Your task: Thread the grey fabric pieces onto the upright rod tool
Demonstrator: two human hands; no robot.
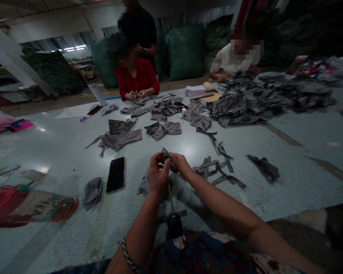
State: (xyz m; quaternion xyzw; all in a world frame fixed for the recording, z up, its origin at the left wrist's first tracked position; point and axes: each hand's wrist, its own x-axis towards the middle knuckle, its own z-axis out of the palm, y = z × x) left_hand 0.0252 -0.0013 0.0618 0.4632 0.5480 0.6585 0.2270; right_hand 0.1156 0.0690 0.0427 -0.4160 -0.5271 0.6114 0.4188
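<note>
pinching grey cloth [168, 159] between both hands [158, 173]

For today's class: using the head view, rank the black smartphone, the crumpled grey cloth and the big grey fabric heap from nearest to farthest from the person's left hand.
From the left hand:
1. Black smartphone, to the hand's left.
2. Crumpled grey cloth, farther left, beyond the phone.
3. Big grey fabric heap, far ahead and to the right.

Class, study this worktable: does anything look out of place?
The black smartphone lies bare among the scattered grey fabric pieces, an item unlike the cloth, close to the left hand and right hand, which pinch a grey scrap.
</note>
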